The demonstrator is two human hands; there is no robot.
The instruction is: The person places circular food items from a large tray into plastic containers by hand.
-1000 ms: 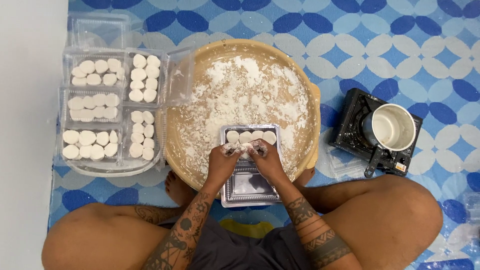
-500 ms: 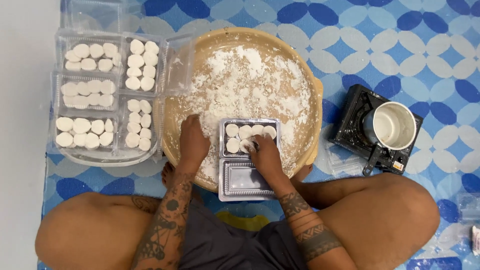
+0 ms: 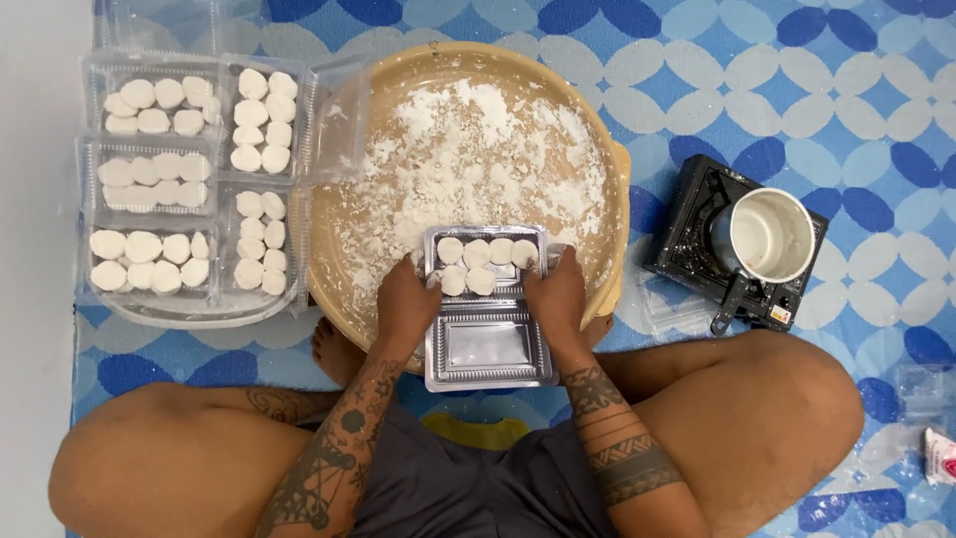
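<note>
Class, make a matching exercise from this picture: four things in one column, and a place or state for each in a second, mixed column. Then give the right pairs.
Things:
1. Open clear box
2. Pot
3. Round basin
4. Filled boxes

Places or states:
A. On the small black stove, by the person's right knee
B. Dusted inside with white flour
C. Held between the left hand and right hand
D. Set side by side on the person's left

Pairs: 1-C, 2-A, 3-B, 4-D
</note>
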